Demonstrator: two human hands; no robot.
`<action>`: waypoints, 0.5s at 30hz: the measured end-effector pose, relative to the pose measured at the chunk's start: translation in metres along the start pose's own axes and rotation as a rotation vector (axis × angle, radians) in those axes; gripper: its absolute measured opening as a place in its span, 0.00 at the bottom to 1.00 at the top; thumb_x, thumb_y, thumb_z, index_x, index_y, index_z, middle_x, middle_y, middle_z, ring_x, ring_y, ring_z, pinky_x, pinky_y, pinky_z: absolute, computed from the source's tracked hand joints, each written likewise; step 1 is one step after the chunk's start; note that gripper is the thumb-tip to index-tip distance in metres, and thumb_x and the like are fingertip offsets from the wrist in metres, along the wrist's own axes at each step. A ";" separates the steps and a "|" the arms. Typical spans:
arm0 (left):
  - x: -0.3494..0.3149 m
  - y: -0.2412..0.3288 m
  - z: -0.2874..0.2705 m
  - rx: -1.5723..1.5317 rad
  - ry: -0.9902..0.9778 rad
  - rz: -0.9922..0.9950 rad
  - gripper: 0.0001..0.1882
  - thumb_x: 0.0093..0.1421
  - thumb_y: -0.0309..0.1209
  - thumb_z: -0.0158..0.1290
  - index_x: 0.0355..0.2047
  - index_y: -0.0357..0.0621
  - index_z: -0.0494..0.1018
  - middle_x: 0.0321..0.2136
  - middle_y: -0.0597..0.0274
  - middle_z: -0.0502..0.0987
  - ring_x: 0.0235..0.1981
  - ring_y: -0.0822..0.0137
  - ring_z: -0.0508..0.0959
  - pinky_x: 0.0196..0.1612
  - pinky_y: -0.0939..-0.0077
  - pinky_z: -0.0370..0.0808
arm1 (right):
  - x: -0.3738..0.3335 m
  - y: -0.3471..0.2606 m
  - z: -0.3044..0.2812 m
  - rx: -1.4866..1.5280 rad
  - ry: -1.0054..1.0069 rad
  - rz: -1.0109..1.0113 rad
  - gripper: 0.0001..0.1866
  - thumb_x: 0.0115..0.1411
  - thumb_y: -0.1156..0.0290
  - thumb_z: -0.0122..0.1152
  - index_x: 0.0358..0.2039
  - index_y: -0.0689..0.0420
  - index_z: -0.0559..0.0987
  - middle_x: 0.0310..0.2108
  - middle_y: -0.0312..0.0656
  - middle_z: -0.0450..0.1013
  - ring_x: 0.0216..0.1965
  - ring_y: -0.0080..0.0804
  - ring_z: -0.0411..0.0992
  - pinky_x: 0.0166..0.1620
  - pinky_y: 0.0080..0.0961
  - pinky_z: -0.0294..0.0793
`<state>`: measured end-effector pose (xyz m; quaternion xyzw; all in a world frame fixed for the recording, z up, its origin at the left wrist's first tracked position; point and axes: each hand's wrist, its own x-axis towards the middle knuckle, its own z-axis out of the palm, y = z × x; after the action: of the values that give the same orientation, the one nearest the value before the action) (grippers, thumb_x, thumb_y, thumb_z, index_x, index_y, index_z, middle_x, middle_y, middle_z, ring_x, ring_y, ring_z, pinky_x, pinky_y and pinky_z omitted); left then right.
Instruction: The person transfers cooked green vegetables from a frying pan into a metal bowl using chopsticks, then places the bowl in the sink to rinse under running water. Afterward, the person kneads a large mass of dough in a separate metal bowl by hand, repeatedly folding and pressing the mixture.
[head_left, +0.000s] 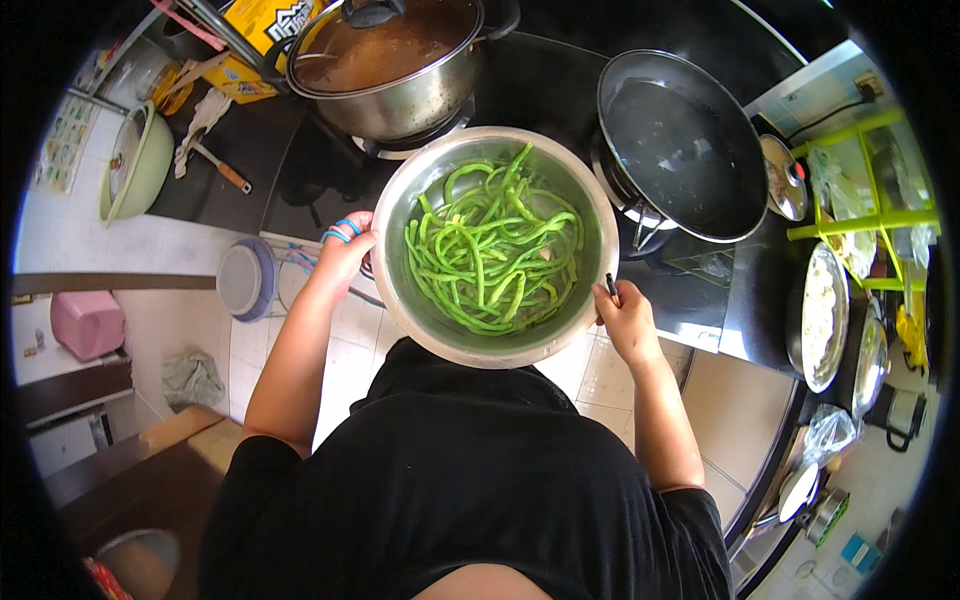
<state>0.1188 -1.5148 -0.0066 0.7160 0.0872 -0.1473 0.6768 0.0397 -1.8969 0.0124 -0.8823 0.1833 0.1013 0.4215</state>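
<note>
Metal bowl [490, 356] of green beans [490, 245], centre of frame
Left hand [350, 243] and right hand [628, 315] clamp opposite sides; probably rigid, weighty, steadiest by the rim.

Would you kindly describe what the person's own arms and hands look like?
The black sleeves are short, leaving the forearms bare. The left hand and right hand are ungloved. Light-blue loops show at the left hand; I cannot tell whether they are worn.
</note>
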 end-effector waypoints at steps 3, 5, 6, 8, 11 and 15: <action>0.013 0.005 -0.005 0.018 -0.174 0.029 0.08 0.51 0.22 0.49 0.33 0.37 0.69 0.26 0.65 0.74 0.26 0.76 0.73 0.31 0.82 0.70 | 0.003 0.001 0.012 -0.051 0.130 -0.036 0.20 0.46 0.58 0.63 0.19 0.64 0.70 0.15 0.49 0.69 0.19 0.39 0.68 0.28 0.31 0.68; 0.012 0.012 -0.005 0.045 -0.243 0.029 0.09 0.47 0.20 0.51 0.32 0.37 0.68 0.26 0.65 0.74 0.26 0.76 0.73 0.31 0.81 0.70 | 0.004 -0.008 0.020 0.000 0.216 0.008 0.19 0.46 0.60 0.63 0.19 0.64 0.70 0.15 0.49 0.68 0.18 0.38 0.67 0.28 0.31 0.67; 0.012 0.015 -0.009 0.056 -0.285 0.004 0.08 0.47 0.20 0.53 0.30 0.38 0.68 0.25 0.66 0.73 0.26 0.76 0.72 0.31 0.82 0.70 | 0.002 -0.011 0.024 0.024 0.257 0.031 0.18 0.46 0.61 0.63 0.19 0.64 0.70 0.15 0.49 0.68 0.18 0.38 0.67 0.28 0.31 0.67; 0.021 0.005 -0.016 0.059 -0.356 0.030 0.08 0.47 0.20 0.55 0.28 0.39 0.67 0.24 0.68 0.72 0.25 0.77 0.71 0.30 0.82 0.69 | -0.004 -0.014 0.029 0.020 0.329 0.088 0.17 0.46 0.63 0.62 0.18 0.63 0.69 0.13 0.43 0.66 0.17 0.31 0.64 0.26 0.29 0.66; 0.027 0.010 -0.018 0.063 -0.448 0.047 0.08 0.49 0.21 0.55 0.28 0.40 0.67 0.23 0.69 0.69 0.24 0.79 0.67 0.30 0.85 0.66 | -0.024 -0.028 0.032 -0.009 0.417 0.180 0.17 0.45 0.63 0.63 0.17 0.62 0.67 0.12 0.38 0.63 0.16 0.24 0.60 0.24 0.26 0.64; 0.023 0.003 -0.028 0.137 -0.599 0.004 0.09 0.51 0.21 0.53 0.32 0.40 0.66 0.27 0.67 0.71 0.29 0.77 0.70 0.36 0.81 0.69 | -0.062 -0.020 0.040 0.030 0.476 0.254 0.16 0.46 0.63 0.63 0.18 0.62 0.68 0.13 0.38 0.64 0.17 0.24 0.60 0.24 0.25 0.64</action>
<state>0.1441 -1.4888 -0.0104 0.6848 -0.1279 -0.3561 0.6228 -0.0096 -1.8393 0.0220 -0.8449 0.3880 -0.0594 0.3635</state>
